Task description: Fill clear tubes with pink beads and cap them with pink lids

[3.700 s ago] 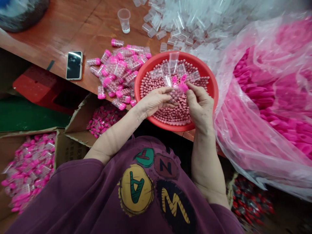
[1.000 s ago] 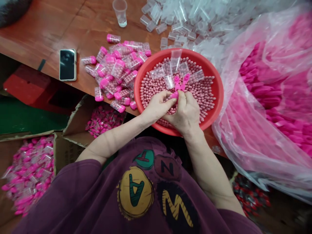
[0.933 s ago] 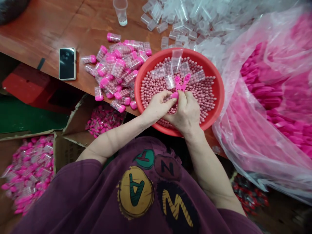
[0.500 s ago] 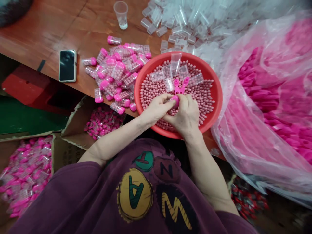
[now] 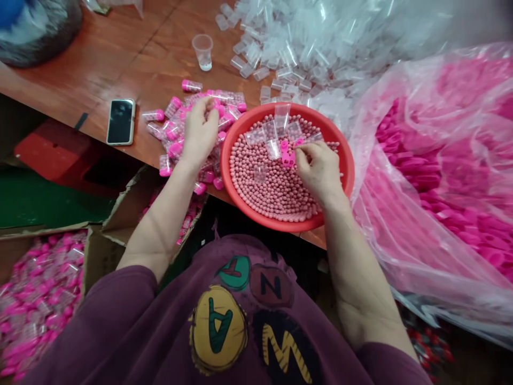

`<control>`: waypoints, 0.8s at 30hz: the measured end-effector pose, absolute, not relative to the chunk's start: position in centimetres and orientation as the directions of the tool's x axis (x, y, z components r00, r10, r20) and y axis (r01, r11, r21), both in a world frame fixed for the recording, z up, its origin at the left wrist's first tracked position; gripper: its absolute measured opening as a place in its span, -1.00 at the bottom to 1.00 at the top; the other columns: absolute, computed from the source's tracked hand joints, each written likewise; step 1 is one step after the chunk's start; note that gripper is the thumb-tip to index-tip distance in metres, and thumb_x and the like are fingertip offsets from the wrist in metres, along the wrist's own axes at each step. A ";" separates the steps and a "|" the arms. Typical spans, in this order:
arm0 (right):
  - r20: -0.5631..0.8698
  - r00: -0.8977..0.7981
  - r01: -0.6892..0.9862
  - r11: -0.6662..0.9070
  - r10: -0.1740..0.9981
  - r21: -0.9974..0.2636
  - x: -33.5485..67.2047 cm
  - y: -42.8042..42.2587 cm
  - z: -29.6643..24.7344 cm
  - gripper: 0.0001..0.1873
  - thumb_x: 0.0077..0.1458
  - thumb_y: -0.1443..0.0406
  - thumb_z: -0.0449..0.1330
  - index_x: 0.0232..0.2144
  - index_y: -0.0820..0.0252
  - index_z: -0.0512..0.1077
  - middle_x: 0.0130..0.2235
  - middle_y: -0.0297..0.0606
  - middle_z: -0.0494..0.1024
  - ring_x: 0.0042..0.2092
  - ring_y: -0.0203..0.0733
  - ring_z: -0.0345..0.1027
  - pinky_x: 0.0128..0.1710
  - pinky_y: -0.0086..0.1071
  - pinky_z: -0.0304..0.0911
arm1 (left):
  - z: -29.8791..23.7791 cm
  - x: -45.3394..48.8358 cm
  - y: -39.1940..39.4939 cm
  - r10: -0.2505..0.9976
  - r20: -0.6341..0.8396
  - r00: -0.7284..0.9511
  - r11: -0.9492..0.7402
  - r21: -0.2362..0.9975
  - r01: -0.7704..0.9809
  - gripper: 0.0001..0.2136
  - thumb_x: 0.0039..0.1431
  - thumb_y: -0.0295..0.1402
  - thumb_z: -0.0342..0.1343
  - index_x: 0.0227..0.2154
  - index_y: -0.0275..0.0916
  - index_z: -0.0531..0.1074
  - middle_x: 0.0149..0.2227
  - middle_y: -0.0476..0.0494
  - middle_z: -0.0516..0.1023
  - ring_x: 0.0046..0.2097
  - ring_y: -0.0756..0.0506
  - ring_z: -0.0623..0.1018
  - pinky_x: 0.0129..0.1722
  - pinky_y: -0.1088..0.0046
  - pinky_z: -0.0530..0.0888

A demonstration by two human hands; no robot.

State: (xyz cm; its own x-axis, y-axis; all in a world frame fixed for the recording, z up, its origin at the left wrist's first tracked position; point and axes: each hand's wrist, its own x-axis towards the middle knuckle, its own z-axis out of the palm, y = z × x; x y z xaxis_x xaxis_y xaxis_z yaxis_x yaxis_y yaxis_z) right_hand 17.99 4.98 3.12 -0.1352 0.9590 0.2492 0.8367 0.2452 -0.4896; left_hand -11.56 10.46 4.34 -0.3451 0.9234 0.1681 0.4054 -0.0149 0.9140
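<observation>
My left hand (image 5: 201,128) is over a pile of clear tubes with pink caps (image 5: 175,148), filled with pink beads. Its thumb and curled fingers stand slightly apart, with no tube visible between them. My right hand (image 5: 319,170) is over a red basin (image 5: 236,199) of pink beads (image 5: 272,195). Its fingertips are pinched at the edge of a small group of pink caps (image 5: 287,159), seemingly on one of them; the fingers partly hide it. Several clear empty tubes (image 5: 273,149) lie on the beads beside the caps.
A heap of clear tubes (image 5: 288,51) covers the table's back. At right is a plastic bag of pink caps (image 5: 433,176). A phone (image 5: 121,122) and a clear cup (image 5: 203,52) stand at left. Below the edge are cardboard boxes (image 5: 96,251) of pink-capped tubes.
My hands were together over the basin, with a pink-capped tube between them. My left hand has moved left to the filled tubes; my right hand has moved slightly right, beside the pink caps.
</observation>
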 end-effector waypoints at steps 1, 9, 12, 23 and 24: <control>0.216 -0.155 0.860 0.239 0.964 -0.450 17.1 5.6 3.0 -0.69 0.50 0.21 0.11 -0.15 0.15 0.66 -0.07 0.06 0.72 0.01 0.20 0.64 0.16 0.07 0.53 | 4.4 -11.8 11.1 0.912 0.222 -0.344 -0.022 0.866 0.500 -0.73 0.38 -0.50 0.27 0.09 -0.13 0.57 0.25 -0.24 0.67 0.39 -0.26 0.58 0.60 0.02 0.36; 0.029 -0.156 0.933 0.157 0.987 -0.322 13.6 7.5 2.2 -0.73 0.35 0.30 0.21 -0.02 0.30 0.64 0.11 0.26 0.72 0.05 0.28 0.65 0.15 0.11 0.55 | 4.9 -5.0 8.0 0.989 0.135 0.065 -0.149 0.885 0.441 -0.89 0.29 -0.55 0.22 -0.23 -0.24 0.61 -0.14 -0.20 0.72 -0.02 -0.17 0.67 0.22 0.19 0.56; 0.018 -0.105 0.690 0.086 0.994 -0.719 15.3 6.4 2.4 -0.75 0.37 0.24 0.12 -0.20 0.14 0.61 -0.20 -0.08 0.74 -0.14 0.05 0.63 0.05 -0.03 0.59 | 4.3 -3.2 6.8 0.987 -0.138 0.076 0.121 0.972 0.203 -0.89 0.23 -0.52 0.35 -0.19 -0.30 0.60 -0.25 -0.12 0.66 -0.22 -0.09 0.63 -0.03 0.31 0.57; -0.087 -0.173 0.191 -0.053 0.981 -0.980 17.0 -0.6 3.3 -0.67 0.26 0.05 0.33 -0.07 0.10 0.63 -0.25 -0.27 0.76 -0.21 -0.06 0.70 0.08 0.00 0.69 | 4.3 -0.4 3.8 0.942 -0.225 0.249 0.237 0.972 -0.015 -0.79 0.20 -0.52 0.38 -0.10 -0.30 0.63 -0.37 0.08 0.52 -0.27 0.00 0.51 -0.13 0.46 0.46; -0.098 -0.213 0.243 -0.045 0.972 -0.969 17.4 -0.9 3.3 -0.67 0.28 0.07 0.30 -0.04 0.10 0.66 -0.24 -0.26 0.77 -0.20 -0.04 0.71 0.08 0.01 0.69 | 4.1 -0.6 3.9 0.946 -0.198 0.257 0.198 0.980 0.028 -0.79 0.19 -0.54 0.36 -0.11 -0.30 0.63 -0.36 0.07 0.52 -0.25 -0.03 0.51 -0.09 0.43 0.47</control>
